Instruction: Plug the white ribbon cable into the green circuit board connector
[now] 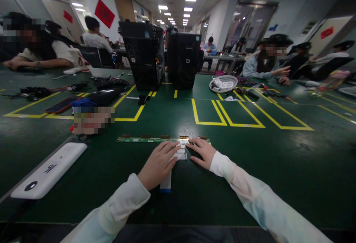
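Your left hand (159, 165) lies over the white ribbon (166, 183), whether pinching you can't tell; your right hand (204, 153), thumb apart from fingers, reaches the circuit strip (136, 140) at frame centre, probably steadying it. A white box (52, 168) lies lower left; computer towers (183, 59) block the view upper centre.

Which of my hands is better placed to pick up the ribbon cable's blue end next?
Probably your left hand: the white ribbon cable extends from beneath it, with the blue end nearby. Your right hand sits farther off.
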{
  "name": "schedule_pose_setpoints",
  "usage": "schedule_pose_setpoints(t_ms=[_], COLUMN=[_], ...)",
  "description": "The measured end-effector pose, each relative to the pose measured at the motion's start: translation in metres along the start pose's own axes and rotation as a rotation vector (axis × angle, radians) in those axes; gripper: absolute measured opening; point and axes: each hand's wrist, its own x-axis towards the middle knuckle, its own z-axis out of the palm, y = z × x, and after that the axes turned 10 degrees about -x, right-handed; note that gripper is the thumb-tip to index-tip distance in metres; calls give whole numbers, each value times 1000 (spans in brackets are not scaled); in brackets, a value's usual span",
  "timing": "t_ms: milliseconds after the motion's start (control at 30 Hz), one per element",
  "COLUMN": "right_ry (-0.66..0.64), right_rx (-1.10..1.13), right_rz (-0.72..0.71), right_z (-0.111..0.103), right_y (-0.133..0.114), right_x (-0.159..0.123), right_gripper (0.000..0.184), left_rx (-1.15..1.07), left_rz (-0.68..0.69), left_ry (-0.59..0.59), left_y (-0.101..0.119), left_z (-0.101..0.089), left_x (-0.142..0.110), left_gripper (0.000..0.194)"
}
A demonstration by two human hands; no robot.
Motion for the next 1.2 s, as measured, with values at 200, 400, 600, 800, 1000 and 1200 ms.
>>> schedule_pose_setpoints(t_ms=[200, 400, 600, 800, 1000, 1200], right_ry=[-16, 7, -12, 2, -76, -164], right_rx=[-4, -4, -8, -2, -5, -16], right_rz=[8, 6, 8, 4, -5, 29], right_z=[1, 3, 1, -7, -13, -12], right_y=[1, 0, 0, -10, -33, -37], right_x=[-1, -1, -1, 1, 11, 13], right_gripper=[51, 50, 49, 54, 53, 56], left_rx=[123, 182, 204, 194, 196, 196], left_rz=[-162, -309, -368, -379, -398, -404], left_ry=[-15, 73, 164, 194, 185, 180], left_y=[-21, -53, -57, -53, -49, -49], left_z=[-21, -15, -11, -10, -12, -11], left_x=[-54, -110, -114, -105, -103, -102], left_gripper=[42, 44, 42, 45, 47, 46])
